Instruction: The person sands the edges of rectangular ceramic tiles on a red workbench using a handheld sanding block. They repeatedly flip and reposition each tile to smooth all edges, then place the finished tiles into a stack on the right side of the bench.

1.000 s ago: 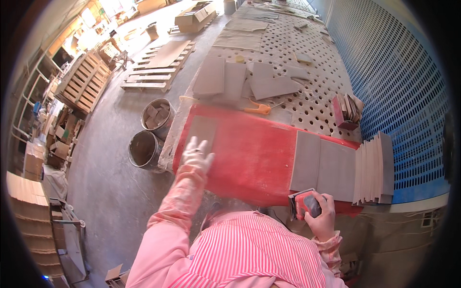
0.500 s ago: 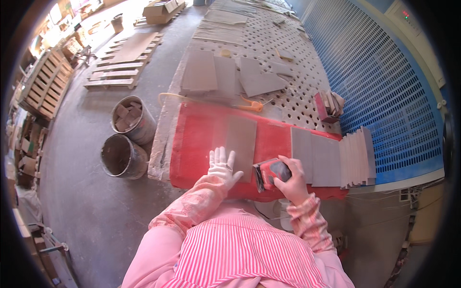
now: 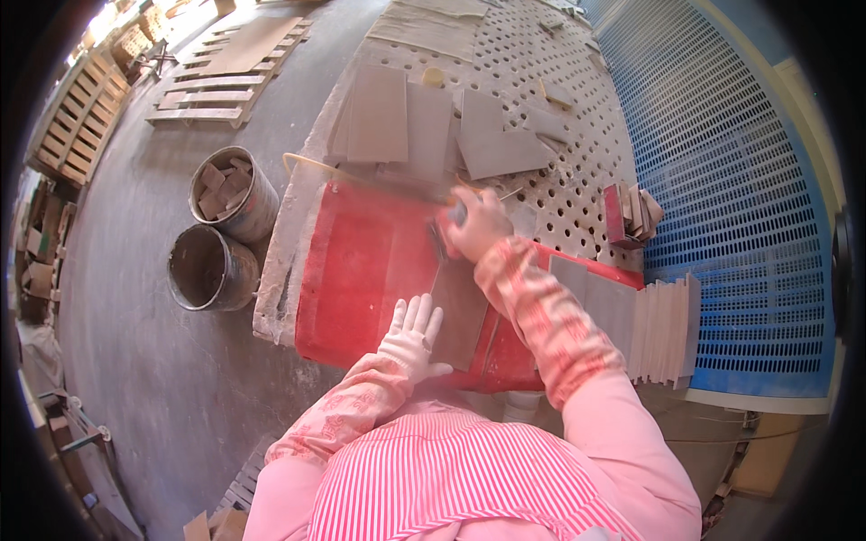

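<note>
A flat grey-brown panel (image 3: 462,320) lies on a red cloth (image 3: 356,261) over the work table. My left hand (image 3: 411,341), in a white glove, is spread with fingers stretched out at the panel's near left side. At the far end of the panel, my right hand (image 3: 482,225) is wrapped round a red and dark hand-held sander (image 3: 444,233). The sander is partly hidden by my fingers and blurred. To the right lie more grey panels (image 3: 591,293), beside a row of panels standing on edge (image 3: 665,329).
Loose panels (image 3: 428,126) lie on the perforated tabletop (image 3: 577,135) beyond the cloth, near a thin yellowish hose (image 3: 311,163). A red box of offcuts (image 3: 622,216) sits by the blue slotted wall (image 3: 749,243). Two buckets (image 3: 212,270) stand on the floor at left; a pallet (image 3: 203,113) lies farther off.
My right hand has carried the sander from the panel's near right side to its far end. My left hand stays spread in about the same place. The view has shifted a little.
</note>
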Available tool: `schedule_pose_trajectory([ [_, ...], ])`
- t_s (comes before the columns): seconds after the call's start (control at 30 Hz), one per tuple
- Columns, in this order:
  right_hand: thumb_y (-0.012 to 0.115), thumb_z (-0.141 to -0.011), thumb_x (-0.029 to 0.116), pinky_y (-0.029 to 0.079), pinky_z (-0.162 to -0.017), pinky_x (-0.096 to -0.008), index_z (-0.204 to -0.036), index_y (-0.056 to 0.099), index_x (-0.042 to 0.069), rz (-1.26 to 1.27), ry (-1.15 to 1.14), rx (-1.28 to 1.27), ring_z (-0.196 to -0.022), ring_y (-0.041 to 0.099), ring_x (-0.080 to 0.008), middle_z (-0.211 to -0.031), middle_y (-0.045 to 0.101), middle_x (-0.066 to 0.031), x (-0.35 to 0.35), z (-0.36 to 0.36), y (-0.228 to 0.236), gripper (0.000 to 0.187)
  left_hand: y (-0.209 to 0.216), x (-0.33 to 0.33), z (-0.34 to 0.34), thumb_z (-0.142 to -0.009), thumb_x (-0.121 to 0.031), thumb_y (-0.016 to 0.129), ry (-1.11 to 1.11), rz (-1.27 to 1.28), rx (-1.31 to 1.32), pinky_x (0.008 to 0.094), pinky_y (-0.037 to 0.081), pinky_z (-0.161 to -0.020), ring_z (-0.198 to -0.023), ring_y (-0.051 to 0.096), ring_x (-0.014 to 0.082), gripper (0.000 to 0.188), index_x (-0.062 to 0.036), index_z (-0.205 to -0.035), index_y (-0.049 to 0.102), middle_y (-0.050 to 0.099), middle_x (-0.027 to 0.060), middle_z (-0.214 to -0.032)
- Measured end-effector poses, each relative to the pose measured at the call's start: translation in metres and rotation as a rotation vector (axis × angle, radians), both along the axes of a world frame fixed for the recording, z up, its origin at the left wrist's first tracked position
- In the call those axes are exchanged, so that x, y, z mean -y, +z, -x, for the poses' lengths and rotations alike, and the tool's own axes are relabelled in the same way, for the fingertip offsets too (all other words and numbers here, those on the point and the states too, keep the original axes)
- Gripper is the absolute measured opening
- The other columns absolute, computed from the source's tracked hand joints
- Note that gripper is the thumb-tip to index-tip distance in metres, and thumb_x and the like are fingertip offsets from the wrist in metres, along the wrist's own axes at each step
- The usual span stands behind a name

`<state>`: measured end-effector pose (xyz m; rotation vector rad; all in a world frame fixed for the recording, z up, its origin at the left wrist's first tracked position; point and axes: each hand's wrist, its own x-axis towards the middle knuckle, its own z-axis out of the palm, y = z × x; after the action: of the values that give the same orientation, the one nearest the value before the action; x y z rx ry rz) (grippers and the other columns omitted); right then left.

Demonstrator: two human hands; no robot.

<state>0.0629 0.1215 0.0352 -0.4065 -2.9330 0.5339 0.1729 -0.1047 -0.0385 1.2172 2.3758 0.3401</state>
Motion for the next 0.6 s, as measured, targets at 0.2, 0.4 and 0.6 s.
schedule_pose_trajectory([
  [0.2,0.083,-0.088,0.034,0.057,-0.100,-0.0540,-0.137,0.071,0.022,0.033,0.164,0.018,-0.121,0.064,-0.0442,-0.128,0.062,-0.0207,0.012,-0.036,0.002,0.052,0.001,0.004,-0.001,-0.085,-0.069,0.078,0.041,-0.095,0.029,0.0613,0.009,-0.136,-0.167,0.015,0.0483,0.120,0.0046,-0.169,0.033,0.024,0.0328,-0.176],
  [0.4,0.081,-0.087,0.031,0.059,-0.097,-0.0544,-0.138,0.069,0.026,-0.068,0.144,0.260,-0.113,0.066,-0.0451,-0.127,0.061,-0.0193,-0.027,-0.105,0.030,0.053,0.006,0.004,0.004,-0.084,-0.067,0.080,0.055,-0.128,0.080,0.0574,0.008,-0.138,-0.168,0.016,0.0428,0.118,0.0034,-0.168,0.036,0.025,0.0295,-0.177],
  [0.6,0.079,-0.088,0.034,0.057,-0.102,-0.0545,-0.144,0.065,0.024,-0.057,0.112,0.221,-0.121,0.065,-0.0486,-0.135,0.059,-0.0227,-0.035,-0.001,0.007,0.059,0.010,0.001,0.005,-0.086,-0.070,0.076,0.037,-0.055,0.063,0.0569,0.008,-0.138,-0.169,0.015,0.0408,0.117,0.0009,-0.169,0.036,0.026,0.0270,-0.177],
])
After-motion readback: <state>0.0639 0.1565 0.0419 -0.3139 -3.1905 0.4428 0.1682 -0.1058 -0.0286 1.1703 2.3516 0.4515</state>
